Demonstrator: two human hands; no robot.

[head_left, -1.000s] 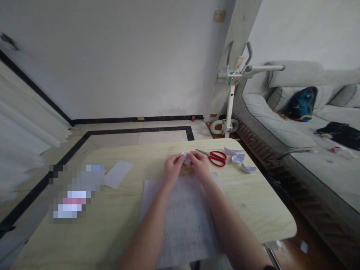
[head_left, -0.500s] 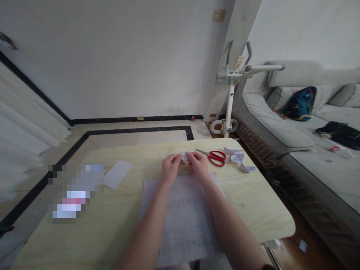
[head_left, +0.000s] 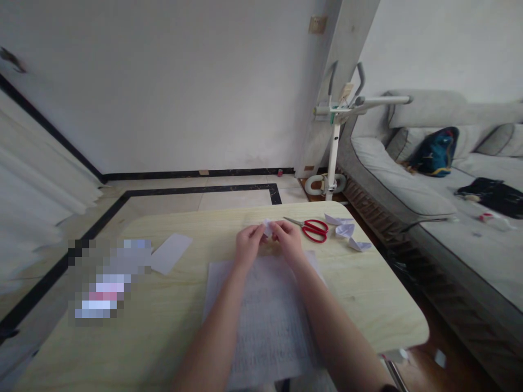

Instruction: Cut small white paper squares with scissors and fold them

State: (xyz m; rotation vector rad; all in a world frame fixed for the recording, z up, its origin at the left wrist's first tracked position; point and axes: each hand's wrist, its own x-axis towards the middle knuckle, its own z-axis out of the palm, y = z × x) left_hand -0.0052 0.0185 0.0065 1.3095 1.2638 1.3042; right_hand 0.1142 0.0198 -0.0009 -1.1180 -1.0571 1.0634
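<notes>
Between my two hands is a small piece of folded white paper (head_left: 267, 227), pinched near the far side of the table. My left hand (head_left: 248, 243) grips its left side, fingers closed. On the other side, my right hand (head_left: 288, 238) is closed on it with thumb and fingertips. The fingers hide much of the paper, so its exact shape is unclear. A large printed sheet (head_left: 269, 321) lies flat under my forearms. Just right of my right hand rest red-handled scissors (head_left: 314, 228), blades pointing left. Beyond them are several folded paper pieces (head_left: 345, 231).
A pale wooden table (head_left: 376, 305) carries everything. To the left lie a blank white slip (head_left: 171, 253) and a pixelated area. Behind the table's right corner stands white exercise equipment (head_left: 334, 141). A grey sofa (head_left: 408, 185) runs along the right.
Both hands stay in nearly the same place with the folded paper between them. Its visible part and the fingers differ only slightly. The other things on the table have not moved.
</notes>
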